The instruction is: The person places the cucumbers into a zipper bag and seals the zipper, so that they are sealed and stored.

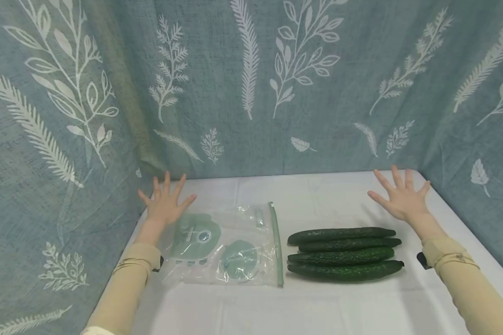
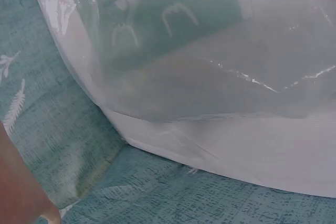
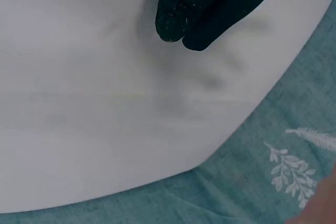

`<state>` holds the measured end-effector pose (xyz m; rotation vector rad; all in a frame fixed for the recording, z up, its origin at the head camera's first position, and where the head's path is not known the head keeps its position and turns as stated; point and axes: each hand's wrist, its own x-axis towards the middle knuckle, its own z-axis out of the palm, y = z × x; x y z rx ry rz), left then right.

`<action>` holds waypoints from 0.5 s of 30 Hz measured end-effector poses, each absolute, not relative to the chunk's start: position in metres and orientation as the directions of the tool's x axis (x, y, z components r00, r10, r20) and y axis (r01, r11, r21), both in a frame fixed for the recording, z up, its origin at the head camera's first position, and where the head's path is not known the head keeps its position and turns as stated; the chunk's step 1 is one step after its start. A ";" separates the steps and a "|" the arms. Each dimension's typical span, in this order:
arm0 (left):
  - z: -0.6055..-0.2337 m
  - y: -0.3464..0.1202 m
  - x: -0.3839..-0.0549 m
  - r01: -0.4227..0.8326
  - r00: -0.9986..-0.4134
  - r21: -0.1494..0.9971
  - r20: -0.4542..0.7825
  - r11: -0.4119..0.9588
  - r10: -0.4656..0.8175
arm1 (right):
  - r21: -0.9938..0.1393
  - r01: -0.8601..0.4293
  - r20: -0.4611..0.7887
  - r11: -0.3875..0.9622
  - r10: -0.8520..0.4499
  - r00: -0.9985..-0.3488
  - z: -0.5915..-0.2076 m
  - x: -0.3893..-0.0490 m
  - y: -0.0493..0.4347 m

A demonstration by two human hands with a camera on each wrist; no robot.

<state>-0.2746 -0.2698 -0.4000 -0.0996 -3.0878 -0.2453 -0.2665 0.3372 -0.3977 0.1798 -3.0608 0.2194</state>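
Both hands are held out with fingers straight and spread, and neither holds anything. In the head view the left hand (image 1: 164, 204) is at the far left of the table, above the corner of a clear plastic zip bag (image 1: 245, 232) with green printing. The bag lies flat, its green zip edge toward the right. Several dark green cucumbers (image 1: 343, 256) lie side by side just right of the bag. Beyond their right ends is the right hand (image 1: 404, 200), apart from them. In the right wrist view two cucumber ends (image 3: 210, 14) show at the top.
A white table (image 1: 281, 311) carries the bag and the cucumbers. Blue-green curtain cloth (image 1: 251, 139) with white leaf prints stands behind the table and along both sides. Each wrist, in a beige sleeve (image 1: 461, 274), wears a dark strapped device (image 1: 423, 260).
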 end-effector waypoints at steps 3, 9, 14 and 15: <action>-0.400 -0.269 -0.275 0.091 -0.995 0.153 0.051 0.984 0.084 | -0.130 -0.138 0.083 0.982 -0.128 -0.988 -0.398 -0.265 0.333; -0.402 -0.262 -0.275 0.166 -0.986 0.132 0.056 0.977 0.160 | -0.094 -0.176 0.088 0.980 -0.168 -0.982 -0.401 -0.263 0.322; -0.403 -0.256 -0.274 0.204 -0.979 0.133 0.037 0.970 0.201 | -0.075 -0.218 0.114 0.973 -0.209 -0.971 -0.404 -0.260 0.312; -0.403 -0.255 -0.274 0.205 -0.979 0.133 0.033 0.970 0.202 | -0.072 -0.227 0.121 0.971 -0.217 -0.969 -0.404 -0.259 0.310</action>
